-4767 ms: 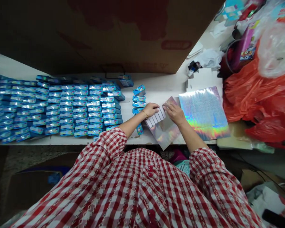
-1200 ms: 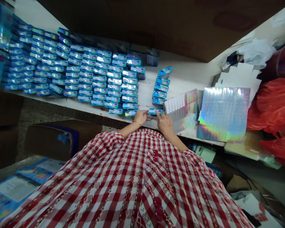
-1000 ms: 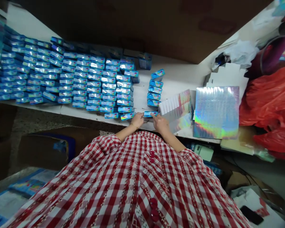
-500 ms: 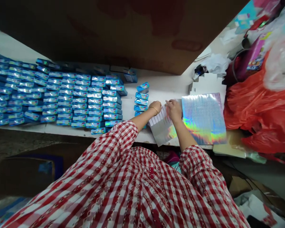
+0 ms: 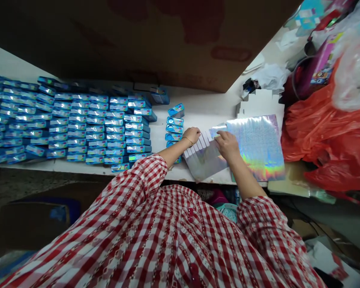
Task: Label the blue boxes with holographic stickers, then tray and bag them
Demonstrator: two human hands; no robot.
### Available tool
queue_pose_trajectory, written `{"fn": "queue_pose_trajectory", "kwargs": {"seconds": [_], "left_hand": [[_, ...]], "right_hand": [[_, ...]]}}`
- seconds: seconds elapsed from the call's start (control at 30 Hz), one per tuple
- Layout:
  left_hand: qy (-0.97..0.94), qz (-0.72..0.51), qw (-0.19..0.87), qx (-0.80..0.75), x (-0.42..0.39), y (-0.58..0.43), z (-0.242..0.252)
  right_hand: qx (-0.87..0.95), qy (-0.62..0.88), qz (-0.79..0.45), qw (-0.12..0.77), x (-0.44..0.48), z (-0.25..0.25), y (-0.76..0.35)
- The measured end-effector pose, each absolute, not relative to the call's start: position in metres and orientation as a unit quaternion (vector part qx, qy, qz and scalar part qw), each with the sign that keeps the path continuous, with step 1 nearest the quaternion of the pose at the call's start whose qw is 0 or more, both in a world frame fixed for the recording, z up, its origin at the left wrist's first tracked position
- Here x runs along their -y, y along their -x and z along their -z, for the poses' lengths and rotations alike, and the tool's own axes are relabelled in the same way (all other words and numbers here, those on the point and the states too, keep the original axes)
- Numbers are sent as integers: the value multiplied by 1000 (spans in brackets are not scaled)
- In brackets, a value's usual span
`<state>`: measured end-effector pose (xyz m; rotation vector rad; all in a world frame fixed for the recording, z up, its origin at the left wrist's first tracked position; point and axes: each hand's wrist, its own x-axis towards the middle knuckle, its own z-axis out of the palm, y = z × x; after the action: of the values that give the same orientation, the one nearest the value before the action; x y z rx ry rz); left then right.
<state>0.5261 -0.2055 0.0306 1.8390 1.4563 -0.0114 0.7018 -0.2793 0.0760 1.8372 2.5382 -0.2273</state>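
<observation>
One small holographic sheet [image 5: 205, 164] lies askew at the near edge of the white table [image 5: 213, 108]. A row of white strips [image 5: 196, 145] runs across its top from lower left to upper right. The left hand [image 5: 192, 135] rests curled on the row's far side. The right hand [image 5: 228, 145] touches the upper-right end with its fingertips; whether either hand pinches cannot be told. A larger holographic sheet [image 5: 258, 148] lies just right, rows of blue boxes [image 5: 93, 128] left, and red bags [image 5: 327, 140] beyond.

Head-worn camera looking steeply down, facing the white bench [image 5: 202, 111] at twelve o'clock, framing left hand [image 5: 192, 136] and right hand [image 5: 228, 145] close.
</observation>
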Motion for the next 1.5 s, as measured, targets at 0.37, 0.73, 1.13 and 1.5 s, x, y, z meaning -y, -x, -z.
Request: {"fn": "queue_pose_trajectory", "kwargs": {"seconds": [0.37, 0.73, 1.13, 1.5], "left_hand": [[-590, -286, 615, -438, 263, -462, -63], [-363, -350, 593, -628, 309, -369, -55], [-346, -313, 503, -728, 278, -378, -19], [-388, -307, 489, -719, 277, -388, 24]], "right_hand": [[-617, -696, 325, -171, 302, -131, -659], [-507, -645, 536, -202, 307, -80, -557], [-585, -743, 318, -61, 285, -63, -531], [-612, -752, 247, 17, 284, -62, -528]]}}
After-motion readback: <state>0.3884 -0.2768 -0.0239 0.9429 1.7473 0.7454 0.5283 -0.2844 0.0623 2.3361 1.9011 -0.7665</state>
